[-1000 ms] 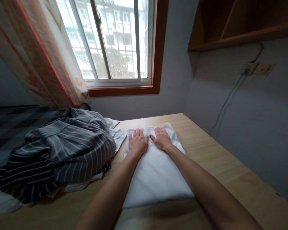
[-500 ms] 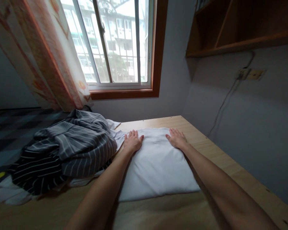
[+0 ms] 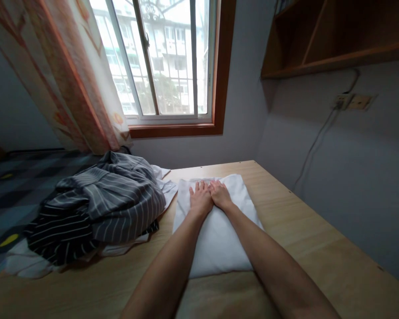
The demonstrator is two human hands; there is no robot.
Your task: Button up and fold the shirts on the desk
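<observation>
A white folded garment, roughly rectangular, lies flat on the wooden tabletop in front of me. My left hand rests palm down near its far end, fingers stretched out. Right beside it, my right hand also lies flat on the cloth, and the two touch around the middle of the fabric. Neither hand grips anything. My forearms cover parts of the garment's sides.
On the left, a heap of grey and black striped clothes sits by a checked bedspread, with white cloth under it. Ahead is a window with a curtain. A wall shelf and a plugged-in cord are at right.
My hands have moved inward from the garment's two far corners and now meet at its middle, still flat. The view has shifted slightly.
</observation>
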